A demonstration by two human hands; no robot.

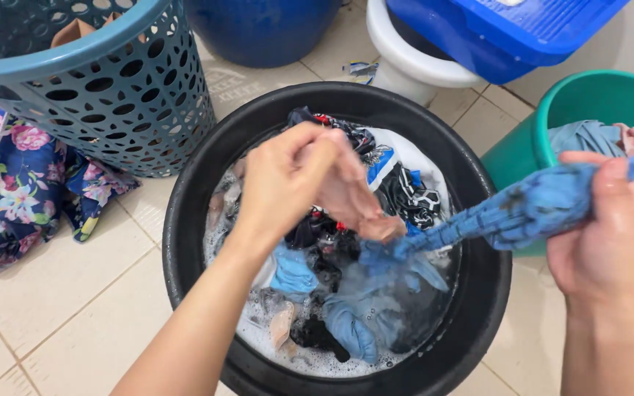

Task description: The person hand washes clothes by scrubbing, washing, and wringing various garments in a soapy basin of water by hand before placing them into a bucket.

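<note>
A wet blue garment (522, 213), twisted like a rope, stretches over the black tub (185, 220) of suds and soaking clothes. The right hand (610, 235) is clenched around it; the left hand (295, 183) seems pinched on its lower end. A green bucket (522, 147) holds more clothes.

Wrung cloth (530, 209) in my right hand (610, 235): mid blue, darker wet streaks. Wash tub (478, 308): black, white suds inside. Soaking clothes (346, 293) were mixed: pale blue, black, one white piece with a blue panel, black-and-white print, small flecks of red. Laundry basket (111, 95): dusty teal, pierced with oval holes. Fabric on the floor (16, 183): navy, pink and white flowers. Bucket (588, 95) at my right: green, holding light blue and pink cloth. Lid (508, 29): bright blue. Floor tiles (75, 293): cream.
</note>
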